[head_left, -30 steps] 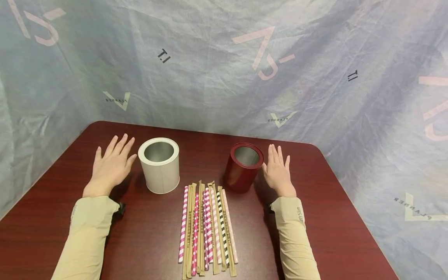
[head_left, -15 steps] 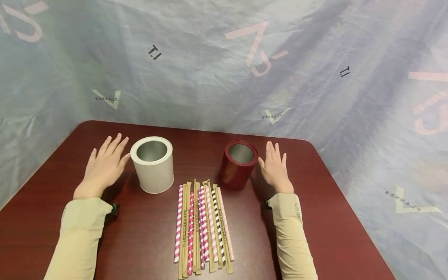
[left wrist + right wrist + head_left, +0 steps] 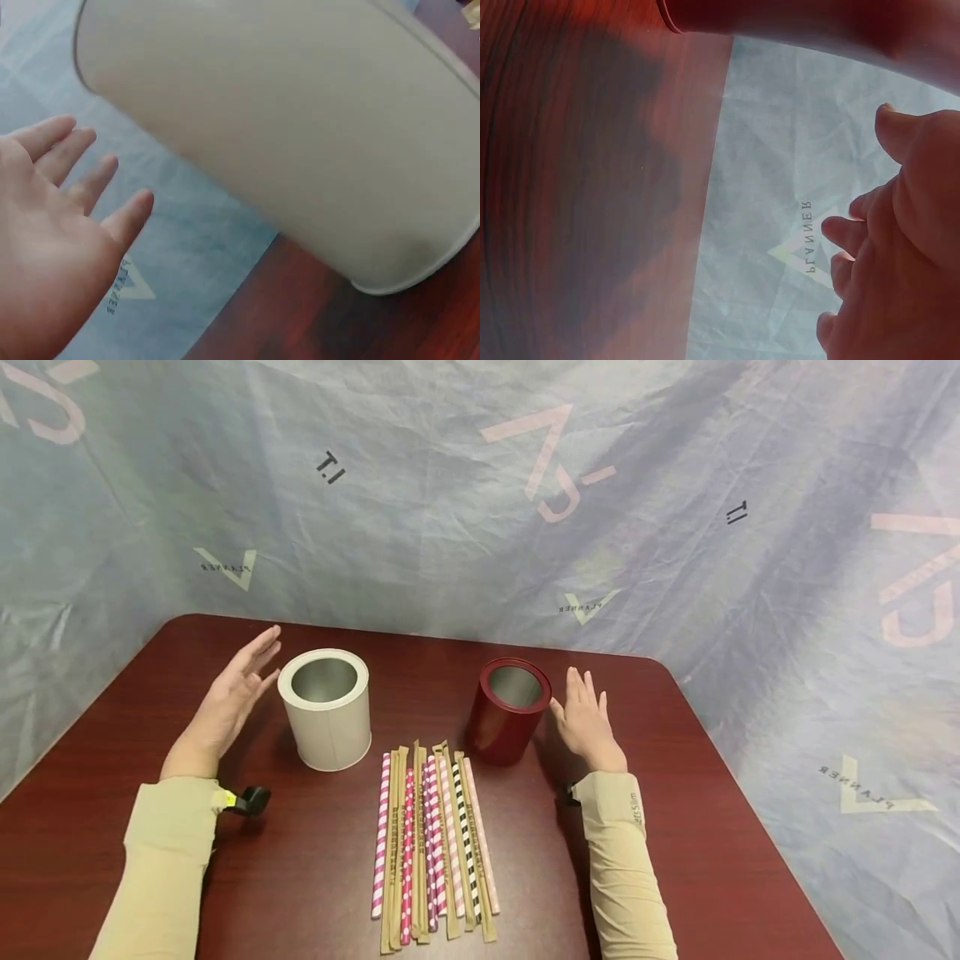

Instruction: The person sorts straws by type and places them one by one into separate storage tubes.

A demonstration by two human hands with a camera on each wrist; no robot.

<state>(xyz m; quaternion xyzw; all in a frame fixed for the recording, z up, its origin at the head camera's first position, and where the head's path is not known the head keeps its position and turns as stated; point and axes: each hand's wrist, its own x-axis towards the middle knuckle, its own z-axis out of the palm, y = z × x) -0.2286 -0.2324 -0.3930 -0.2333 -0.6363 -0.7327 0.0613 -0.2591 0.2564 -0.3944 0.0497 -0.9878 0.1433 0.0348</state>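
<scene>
My left hand (image 3: 228, 702) is raised beside the white tin can (image 3: 333, 735), turned on edge with its palm toward the can. In the left wrist view that hand (image 3: 52, 240) has spread fingers and stands apart from the can's wall (image 3: 285, 135). On the other side, my right hand (image 3: 587, 718) hovers just right of the dark red tin can (image 3: 502, 731), fingers extended and holding nothing. The right wrist view shows a gap between its thumb and the red can (image 3: 840, 30). Both cans stand upright with open tops; I see only bare metal inside.
Several paper straws (image 3: 431, 843), striped, dotted or in brown wrappers, lie side by side in front of the cans. The dark red wooden table (image 3: 720, 860) ends at a back edge, behind which hangs a grey-blue printed cloth (image 3: 435, 527).
My left hand has rolled from palm-down to palm facing the white can, bringing its wrist camera into sight. The right hand has barely moved. The view has shifted slightly; cans and straws stay put.
</scene>
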